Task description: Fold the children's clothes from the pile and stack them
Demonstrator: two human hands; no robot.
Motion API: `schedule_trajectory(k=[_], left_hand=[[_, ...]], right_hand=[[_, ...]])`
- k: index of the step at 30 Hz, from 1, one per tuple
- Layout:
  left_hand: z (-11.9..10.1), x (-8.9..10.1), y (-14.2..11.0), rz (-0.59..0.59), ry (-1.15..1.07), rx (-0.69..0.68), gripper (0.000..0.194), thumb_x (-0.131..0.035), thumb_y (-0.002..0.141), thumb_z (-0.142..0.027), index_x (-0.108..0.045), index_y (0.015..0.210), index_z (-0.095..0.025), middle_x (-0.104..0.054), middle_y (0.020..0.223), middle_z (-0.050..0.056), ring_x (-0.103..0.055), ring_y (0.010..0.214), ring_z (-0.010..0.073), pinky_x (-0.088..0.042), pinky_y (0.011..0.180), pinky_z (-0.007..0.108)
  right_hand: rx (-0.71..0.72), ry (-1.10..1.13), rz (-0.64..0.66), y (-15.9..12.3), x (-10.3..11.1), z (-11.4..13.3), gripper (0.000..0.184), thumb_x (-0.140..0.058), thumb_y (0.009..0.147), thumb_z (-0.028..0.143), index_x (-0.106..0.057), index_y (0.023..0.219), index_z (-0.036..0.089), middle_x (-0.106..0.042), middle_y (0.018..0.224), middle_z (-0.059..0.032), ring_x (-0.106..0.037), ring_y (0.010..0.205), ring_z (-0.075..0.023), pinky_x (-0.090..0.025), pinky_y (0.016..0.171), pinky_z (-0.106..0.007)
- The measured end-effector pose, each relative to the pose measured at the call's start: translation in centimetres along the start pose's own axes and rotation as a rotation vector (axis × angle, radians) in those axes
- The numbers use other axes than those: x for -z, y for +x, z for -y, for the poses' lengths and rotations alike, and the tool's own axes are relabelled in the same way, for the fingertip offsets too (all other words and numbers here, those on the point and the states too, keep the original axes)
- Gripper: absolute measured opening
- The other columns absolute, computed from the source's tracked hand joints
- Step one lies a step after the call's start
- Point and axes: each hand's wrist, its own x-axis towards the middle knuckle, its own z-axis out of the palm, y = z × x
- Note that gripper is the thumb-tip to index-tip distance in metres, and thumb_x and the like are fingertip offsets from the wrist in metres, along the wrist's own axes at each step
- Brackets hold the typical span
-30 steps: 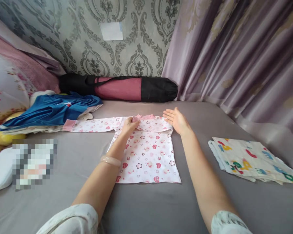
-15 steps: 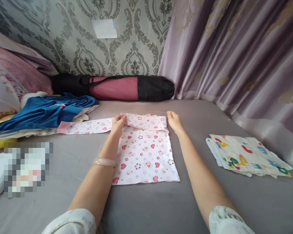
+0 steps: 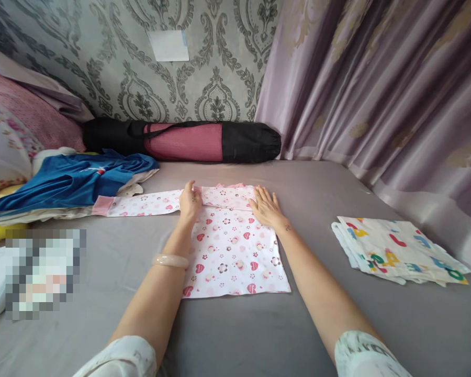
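Note:
A small white long-sleeved shirt (image 3: pixel 235 251) with pink hearts and flowers lies flat on the grey sheet (image 3: pixel 259 335). Its right sleeve is folded across the chest; its left sleeve (image 3: pixel 141 203), with a pink cuff, stretches out to the left. My left hand (image 3: pixel 190 200) rests on the shirt at the left shoulder, fingers together and lying flat. My right hand (image 3: pixel 265 207) lies flat on the folded sleeve near the right shoulder, fingers spread. Neither hand holds anything.
A folded cloth with coloured letters (image 3: pixel 396 251) lies to the right. Blue clothing (image 3: pixel 70 178) sits on a pile at the left. A pink and black rolled bag (image 3: pixel 184 140) lies along the wall. Purple curtains (image 3: pixel 377 89) hang on the right.
My right hand has come down from the air onto the folded sleeve and flattened on it. My left hand let go of the sleeve's pink cuff and now lies flat.

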Motion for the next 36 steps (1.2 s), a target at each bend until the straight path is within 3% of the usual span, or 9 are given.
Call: schedule_trajectory(k=[6,12,15,19,22,26,31,36], left_hand=[[0.2,-0.3,-0.1,0.035,0.087,-0.096,0.046,-0.042,0.082,-0.014,-0.059,0.124,-0.016,-0.066,0.098,0.014,-0.061,0.1,0.0292,-0.043,0.092,0.039],[0.2,-0.4,-0.2,0.084,0.17,-0.1,0.037,-0.038,0.086,-0.016,-0.068,0.108,-0.015,-0.062,0.099,0.015,-0.061,0.091,0.0276,-0.045,0.087,0.039],[0.3,-0.3,-0.2,0.099,0.215,-0.119,0.034,-0.038,0.086,-0.016,-0.069,0.101,-0.014,-0.061,0.107,0.018,-0.059,0.102,0.0296,-0.044,0.092,0.042],[-0.5,-0.4,-0.6,0.089,0.296,-0.278,0.036,-0.04,0.091,-0.024,-0.064,0.116,-0.014,-0.042,0.144,0.02,-0.039,0.133,0.0337,-0.031,0.109,0.047],[-1.5,-1.1,-1.5,0.234,0.407,-0.391,0.046,-0.034,0.095,-0.028,-0.051,0.135,-0.013,-0.038,0.151,0.017,-0.029,0.142,0.0307,-0.024,0.114,0.047],[-1.9,-2.3,-2.7,0.356,0.587,-0.339,0.058,-0.029,0.098,-0.041,-0.039,0.145,-0.008,-0.032,0.154,0.018,-0.023,0.145,0.0314,-0.017,0.117,0.047],[-1.1,-2.7,-2.9,0.367,0.666,-0.316,0.066,-0.025,0.098,-0.049,-0.036,0.146,-0.006,-0.031,0.154,0.02,-0.023,0.145,0.0337,-0.015,0.118,0.047],[-0.9,-2.6,-2.5,0.376,0.651,-0.313,0.066,-0.026,0.097,-0.05,-0.037,0.146,-0.008,-0.033,0.154,0.018,-0.025,0.144,0.0331,-0.017,0.118,0.046]], right_hand=[[-0.001,-0.032,0.014,0.1,-0.5,0.0,0.065,-0.013,0.099,0.048,-0.023,0.154,0.014,-0.014,0.161,-0.0076,-0.008,0.148,-0.0256,-0.005,0.118,-0.053],[-0.019,-0.043,0.042,0.4,-0.3,0.1,0.065,-0.014,0.098,0.047,-0.023,0.154,0.014,-0.013,0.161,-0.0068,-0.008,0.148,-0.0259,-0.006,0.118,-0.054],[-0.035,-0.062,0.119,0.8,0.6,0.4,0.067,-0.016,0.098,0.047,-0.021,0.154,0.012,-0.012,0.161,-0.009,-0.008,0.148,-0.0259,-0.003,0.117,-0.055],[-0.034,-0.09,0.083,1.1,1.7,1.4,0.068,-0.016,0.098,0.045,-0.022,0.153,0.005,-0.011,0.161,-0.0141,-0.005,0.148,-0.0247,0.003,0.118,-0.051],[-0.054,-0.089,0.004,1.1,1.4,1.9,0.07,-0.015,0.098,0.047,-0.02,0.152,0.003,-0.01,0.16,-0.0161,-0.005,0.148,-0.0247,0.001,0.119,-0.047],[-0.132,-0.088,0.022,1.2,-0.1,1.6,0.075,-0.014,0.097,0.051,-0.018,0.152,-0.001,-0.011,0.16,-0.0182,-0.007,0.148,-0.0264,-0.006,0.119,-0.042],[-0.141,-0.088,0.029,1.5,-1.3,0.9,0.077,-0.014,0.097,0.052,-0.016,0.152,-0.002,-0.01,0.16,-0.0182,-0.008,0.148,-0.0278,-0.009,0.119,-0.039],[-0.147,-0.079,0.058,1.7,-1.0,0.7,0.077,-0.014,0.097,0.053,-0.015,0.152,-0.001,-0.008,0.161,-0.0177,-0.007,0.148,-0.028,-0.01,0.119,-0.039]])
